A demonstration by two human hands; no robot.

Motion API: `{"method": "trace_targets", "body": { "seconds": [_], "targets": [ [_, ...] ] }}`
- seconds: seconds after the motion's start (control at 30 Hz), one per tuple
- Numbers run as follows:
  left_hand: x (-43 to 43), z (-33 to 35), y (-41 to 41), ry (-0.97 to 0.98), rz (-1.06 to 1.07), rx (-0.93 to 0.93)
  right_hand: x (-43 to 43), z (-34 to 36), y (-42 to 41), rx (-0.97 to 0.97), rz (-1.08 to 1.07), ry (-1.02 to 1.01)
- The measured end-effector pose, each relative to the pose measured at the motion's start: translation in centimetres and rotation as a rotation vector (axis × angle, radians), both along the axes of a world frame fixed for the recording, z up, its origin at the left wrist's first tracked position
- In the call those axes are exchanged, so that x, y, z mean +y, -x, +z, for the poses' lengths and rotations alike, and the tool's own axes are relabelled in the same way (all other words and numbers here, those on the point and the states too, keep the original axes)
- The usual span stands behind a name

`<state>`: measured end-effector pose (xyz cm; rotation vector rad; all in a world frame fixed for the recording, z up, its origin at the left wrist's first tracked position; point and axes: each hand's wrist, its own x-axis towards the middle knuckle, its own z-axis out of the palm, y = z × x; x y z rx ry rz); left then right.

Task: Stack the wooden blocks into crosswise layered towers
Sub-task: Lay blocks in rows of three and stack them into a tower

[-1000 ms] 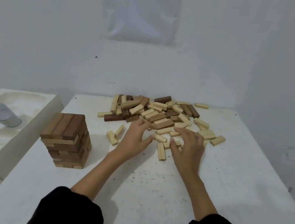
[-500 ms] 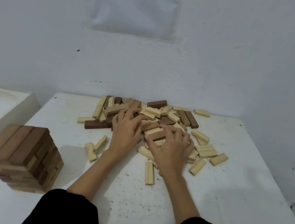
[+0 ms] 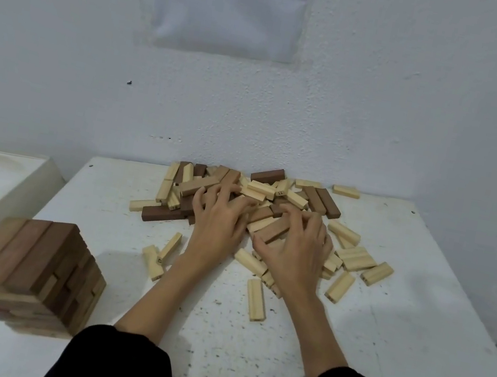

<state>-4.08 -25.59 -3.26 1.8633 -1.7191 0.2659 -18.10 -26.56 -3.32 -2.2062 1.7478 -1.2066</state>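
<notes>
White speckled table (image 3: 379, 344) is bearing everything. My right hand (image 3: 295, 251) is pinching a brown block (image 3: 276, 230) between thumb and curled fingers. My left hand (image 3: 217, 224) is resting bent, spread fingers on the block pile (image 3: 260, 187); I cannot tell whether it is gripping anything. The tower (image 3: 27, 269) is standing near-left, well apart.

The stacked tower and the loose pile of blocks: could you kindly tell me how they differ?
The tower stands in neat crosswise layers at the near left; the pile lies scattered farther back. The tower looks mostly brown; the pile is mostly pale. The tower rises several layers; the pile stays low. Both consist of similar oblong wooden blocks.
</notes>
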Motion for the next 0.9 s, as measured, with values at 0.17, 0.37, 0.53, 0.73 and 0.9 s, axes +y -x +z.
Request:
{"method": "trace_targets", "body": {
  "seconds": [0.17, 0.37, 0.53, 0.73, 0.9],
  "targets": [
    [0.2, 0.0, 0.3, 0.065, -0.079, -0.163, -0.8, 0.8, 1.4, -0.137, 0.015, 0.068],
    [0.7, 0.4, 0.7, 0.063, -0.113, -0.182, -2.9, 1.4, 4.3, -0.223, -0.049, 0.038],
    [1.0, 0.3, 0.8, 0.035, -0.182, -0.142, -6.8, 0.8, 9.1, -0.285, -0.133, -0.082],
    [0.9, -0.2, 0.6, -0.005, -0.272, -0.151, -8.2, 0.7, 8.8, -0.195, -0.099, -0.198],
    [0.7, -0.3, 0.4, -0.009, -0.305, -0.103, -8.3, 1.2, 8.0, -0.065, -0.096, -0.28]
  ]
}}
